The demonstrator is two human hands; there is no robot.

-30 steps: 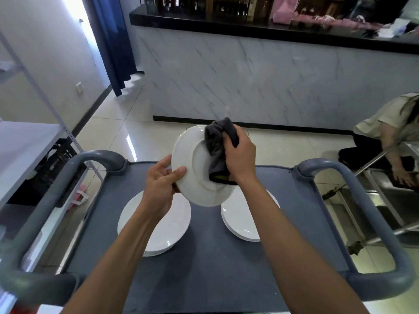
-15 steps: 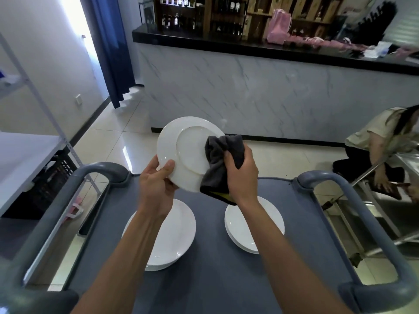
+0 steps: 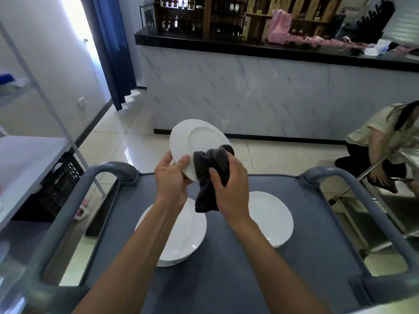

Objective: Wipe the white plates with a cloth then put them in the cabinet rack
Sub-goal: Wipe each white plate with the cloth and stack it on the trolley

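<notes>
Item in hand: one white plate point(image 3: 197, 141), tilted up over the far edge of the grey cart point(image 3: 226, 268), its underside facing you. Your left hand point(image 3: 171, 177) pinches the lower rim, thumb on the near face and fingers behind. Your right hand point(image 3: 229, 180) is curled around a bunched dark cloth point(image 3: 209, 177), pressing it against the plate's lower right edge. Stock on cart: a left stack of plates point(image 3: 181, 236) and a right stack of plates point(image 3: 269, 219), both lying flat, well apart. Progress, as judged: wiping under way on this plate; which stack is already wiped cannot be told. Cabinet rack not in view; racking evidently remains to be done.
</notes>
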